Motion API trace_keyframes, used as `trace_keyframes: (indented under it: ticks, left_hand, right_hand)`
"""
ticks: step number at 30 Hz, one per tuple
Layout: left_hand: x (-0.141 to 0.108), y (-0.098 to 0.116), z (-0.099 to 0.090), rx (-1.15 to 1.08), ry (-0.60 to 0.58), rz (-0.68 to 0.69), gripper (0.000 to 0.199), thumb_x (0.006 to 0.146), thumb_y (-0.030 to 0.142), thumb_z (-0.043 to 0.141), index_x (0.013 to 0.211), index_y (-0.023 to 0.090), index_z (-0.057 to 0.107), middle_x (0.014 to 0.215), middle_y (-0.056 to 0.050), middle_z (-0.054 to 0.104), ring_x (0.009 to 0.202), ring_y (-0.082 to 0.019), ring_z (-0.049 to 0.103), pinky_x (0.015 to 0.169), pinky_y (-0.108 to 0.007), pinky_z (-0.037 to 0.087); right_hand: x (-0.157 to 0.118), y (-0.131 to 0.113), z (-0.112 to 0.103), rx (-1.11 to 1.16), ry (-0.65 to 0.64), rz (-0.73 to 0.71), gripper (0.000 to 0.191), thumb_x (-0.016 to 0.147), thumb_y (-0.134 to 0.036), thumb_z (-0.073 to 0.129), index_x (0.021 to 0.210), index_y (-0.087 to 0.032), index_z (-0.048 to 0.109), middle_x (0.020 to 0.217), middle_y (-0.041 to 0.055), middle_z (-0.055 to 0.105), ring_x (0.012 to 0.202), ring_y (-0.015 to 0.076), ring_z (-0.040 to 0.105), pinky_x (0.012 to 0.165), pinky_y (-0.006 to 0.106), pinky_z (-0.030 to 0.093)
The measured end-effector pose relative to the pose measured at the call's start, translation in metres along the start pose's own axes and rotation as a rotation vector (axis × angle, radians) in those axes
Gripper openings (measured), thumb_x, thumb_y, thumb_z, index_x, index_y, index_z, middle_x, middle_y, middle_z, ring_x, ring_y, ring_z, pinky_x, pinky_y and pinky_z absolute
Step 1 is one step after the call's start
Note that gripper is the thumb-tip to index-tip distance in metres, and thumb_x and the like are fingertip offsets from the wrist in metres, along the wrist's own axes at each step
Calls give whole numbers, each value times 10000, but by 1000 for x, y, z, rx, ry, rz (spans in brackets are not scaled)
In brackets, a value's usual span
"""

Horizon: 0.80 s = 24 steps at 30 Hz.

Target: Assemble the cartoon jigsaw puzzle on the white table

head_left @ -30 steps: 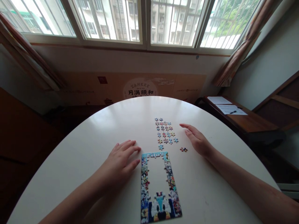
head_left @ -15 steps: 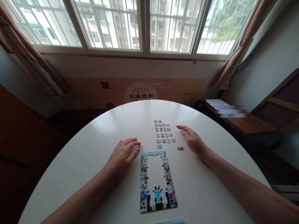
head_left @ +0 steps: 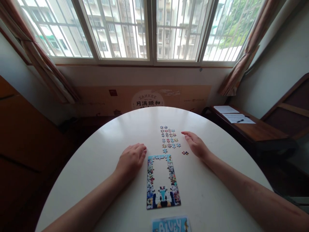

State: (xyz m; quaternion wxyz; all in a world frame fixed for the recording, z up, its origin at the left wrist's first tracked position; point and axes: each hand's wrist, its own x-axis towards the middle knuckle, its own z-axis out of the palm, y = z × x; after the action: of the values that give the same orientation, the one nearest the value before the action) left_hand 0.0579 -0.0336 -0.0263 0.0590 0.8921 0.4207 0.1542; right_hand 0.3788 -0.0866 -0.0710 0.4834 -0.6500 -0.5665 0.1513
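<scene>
Okay, so from my end the white table [head_left: 101,154] fills most of the view, and the puzzle [head_left: 150,180] lies flat near the middle of it, between my two forearms. I'd call it past the halfway mark: the border is joined all the way round and the bottom section is filled across, but the big middle opening hasn't been filled.

Left hand [head_left: 131,158] is palm down just beside the puzzle's upper left, fingers gathered and a bit curled. I see nothing in its grasp, but can't tell what's underneath. Right hand [head_left: 196,145] rests to the right of the spare bits, fingers fairly straight and close together, not pinching anything I can see. There's a BLUEY picture card or cover [head_left: 170,224] below the puzzle, partly cut off.

What's left looks like the loose pieces [head_left: 169,145], nearly twenty by my count, in rough rows above the puzzle, plus a small clump [head_left: 185,152] that seems already joined.

Looks-wise, it's a tall rectangle with busy multicoloured sides and a light blue top edge. A blue and white cartoon face [head_left: 163,198] sits at the bottom with dark navy either side, and knobbly tabs poke into the gap.
</scene>
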Motion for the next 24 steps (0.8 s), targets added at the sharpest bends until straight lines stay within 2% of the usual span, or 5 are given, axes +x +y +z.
trace_keyframes:
  ticks: [2,5,9,16,24]
  left_hand:
    - [2,3,0,50,32,-8,369,1026,355,325,1032,224,670,1183,-93,724,1118,-268,652,970,-419,486]
    - [9,3,0,152,48,6,361,1017,333,338,934,212,669,1039,-97,743,981,-271,675,838,-389,501]
    - [30,-5,1,250,56,14,396,1016,328,333,855,205,673,938,-107,744,928,-268,685,794,-367,482]
    - [86,-20,18,249,80,-99,379,984,344,370,909,202,713,901,-120,762,835,-291,704,717,-373,480]
    - [132,-24,36,204,91,-149,294,957,310,426,1052,229,692,1076,-87,753,1009,-268,684,804,-344,492]
  right_hand:
    - [0,0,0,-2,-1,3,353,945,-416,472,1155,-247,700,1240,88,708,1196,282,635,1099,503,448]
    - [1,2,1,1,-1,9,352,940,-415,475,1149,-245,701,1237,91,708,1198,284,635,1103,504,445]
    - [3,5,2,5,3,17,360,932,-417,484,1151,-231,701,1231,94,712,1181,282,646,1087,491,461]
    - [16,15,6,-14,64,79,324,904,-391,514,1112,-252,719,1203,61,732,1161,279,648,1074,475,453]
    - [42,22,11,72,202,175,275,863,-376,538,1025,-261,728,1092,58,760,1091,282,670,1008,453,480]
